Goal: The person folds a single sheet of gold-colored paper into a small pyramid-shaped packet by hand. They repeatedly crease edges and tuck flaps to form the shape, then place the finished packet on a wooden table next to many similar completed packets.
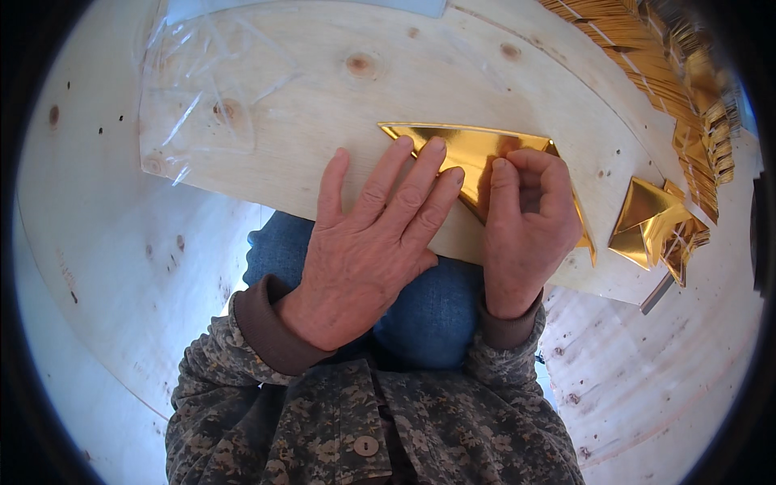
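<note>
The right hand [525, 226] covers the middle of the gold foil triangle [473, 149]. At the upper right of the frame, the stack of gold foil strips [687, 81] is cut off by the dark rim. The clear plastic bag [202, 89] runs past the top edge.

A shiny gold foil paper triangle [477, 153] lies on a pale knotted wooden board [323, 97]; camouflage-patterned jacket sleeves [242, 364] at six o'clock.

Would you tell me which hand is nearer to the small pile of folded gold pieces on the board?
Right hand: it lies just left of the pile; the left hand is farther left.
</note>
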